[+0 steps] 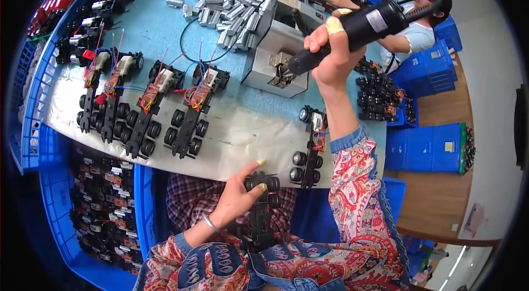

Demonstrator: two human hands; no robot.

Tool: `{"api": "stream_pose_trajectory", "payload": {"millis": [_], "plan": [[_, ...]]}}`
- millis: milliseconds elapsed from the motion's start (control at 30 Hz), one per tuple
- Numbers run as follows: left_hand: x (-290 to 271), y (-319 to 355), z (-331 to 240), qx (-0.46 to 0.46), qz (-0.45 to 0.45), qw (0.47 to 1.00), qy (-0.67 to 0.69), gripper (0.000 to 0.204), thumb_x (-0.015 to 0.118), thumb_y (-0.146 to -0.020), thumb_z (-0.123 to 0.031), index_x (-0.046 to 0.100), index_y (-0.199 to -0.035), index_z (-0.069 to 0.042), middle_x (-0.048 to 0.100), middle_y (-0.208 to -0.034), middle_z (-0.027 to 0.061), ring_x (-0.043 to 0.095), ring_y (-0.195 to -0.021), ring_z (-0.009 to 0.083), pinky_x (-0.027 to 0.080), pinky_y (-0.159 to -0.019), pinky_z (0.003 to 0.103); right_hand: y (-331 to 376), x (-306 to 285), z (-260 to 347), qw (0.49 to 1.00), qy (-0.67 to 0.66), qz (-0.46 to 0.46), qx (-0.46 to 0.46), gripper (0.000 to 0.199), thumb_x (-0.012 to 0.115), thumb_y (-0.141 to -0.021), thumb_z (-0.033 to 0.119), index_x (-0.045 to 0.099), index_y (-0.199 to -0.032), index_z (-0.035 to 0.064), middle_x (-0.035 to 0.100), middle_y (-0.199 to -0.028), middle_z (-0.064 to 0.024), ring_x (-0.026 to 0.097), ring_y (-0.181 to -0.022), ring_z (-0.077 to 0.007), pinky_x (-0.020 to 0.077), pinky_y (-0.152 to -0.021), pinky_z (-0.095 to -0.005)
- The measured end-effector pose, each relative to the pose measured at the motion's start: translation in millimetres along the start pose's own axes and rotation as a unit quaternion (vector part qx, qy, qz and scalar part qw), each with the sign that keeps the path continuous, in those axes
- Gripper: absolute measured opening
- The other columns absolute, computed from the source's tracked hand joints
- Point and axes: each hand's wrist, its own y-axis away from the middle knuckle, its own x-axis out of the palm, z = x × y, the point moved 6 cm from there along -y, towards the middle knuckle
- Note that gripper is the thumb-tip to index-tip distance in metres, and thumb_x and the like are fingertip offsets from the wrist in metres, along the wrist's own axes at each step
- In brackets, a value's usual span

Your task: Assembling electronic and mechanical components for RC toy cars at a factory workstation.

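My right hand (335,62) is wrapped round a black electric screwdriver (363,26), with yellow covers on some fingers. The tool slants down to the left, its tip at the small metal outlet on the front of a grey box-shaped screw feeder (263,65). Low in front of my body, at the table's near edge, my left hand (236,202) grips a black toy truck chassis (261,215) between thumb and fingers. Its wheels sit beside my fingertips. Another wheeled chassis with wires (310,150) lies on the table near my right forearm.
Several wired chassis (146,109) stand in a row at left on the table (231,137). Silver metal blocks (231,4) are heaped behind the feeder. A blue crate (144,203) of chassis sits lower left. Blue bins (423,148) stand at right, and a co-worker (419,35) works at far right.
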Motion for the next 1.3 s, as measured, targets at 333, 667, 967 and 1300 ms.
{"api": "stream_pose_trajectory", "payload": {"millis": [333,667,967,1300], "plan": [[-1,2,12,-0.005,-0.016,1.0,-0.005,0.057,0.061,-0.076,-0.006,0.041,-0.129,-0.007,0.06,-0.084,0.0044,0.051,-0.075,0.0073,0.044,-0.071,0.023,60,-4,-12,0.967,-0.144,-0.017,0.212,0.024,0.054,-0.077,0.004,0.044,-0.099,-0.0025,0.047,-0.057,-0.0035,0.046,-0.046,-0.0119,0.0426,-0.05,-0.0289],[0,-1,6,0.006,-0.039,0.999,0.018,0.066,0.06,-0.074,-0.004,0.032,-0.134,-0.005,0.059,-0.082,0.0066,0.05,-0.071,0.0072,0.044,-0.068,0.022,159,17,12,0.966,-0.005,0.085,0.244,0.032,0.05,-0.084,0.021,0.036,-0.109,0.0068,0.04,-0.057,-0.0005,0.04,-0.045,-0.0104,0.0389,-0.049,-0.0283],[-1,1,10,-0.002,-0.029,1.0,-0.007,0.07,0.06,-0.073,-0.003,0.03,-0.135,-0.005,0.06,-0.094,0.0106,0.053,-0.079,0.0101,0.044,-0.073,0.023,173,24,5,0.958,0.082,0.152,0.227,0.03,0.053,-0.08,0.011,0.034,-0.103,0.0062,0.041,-0.056,-0.0033,0.041,-0.045,-0.0108,0.0387,-0.047,-0.0277],[0,-3,6,0.016,-0.044,0.998,-0.035,0.065,0.059,-0.074,-0.002,0.032,-0.132,0.001,0.057,-0.106,0.0111,0.054,-0.094,0.0137,0.043,-0.082,0.026,189,11,2,0.973,0.084,0.057,0.21,0.038,0.064,-0.07,0.004,0.043,-0.102,0.0041,0.051,-0.072,-0.0028,0.048,-0.059,-0.01,0.0424,-0.056,-0.0253]]}}
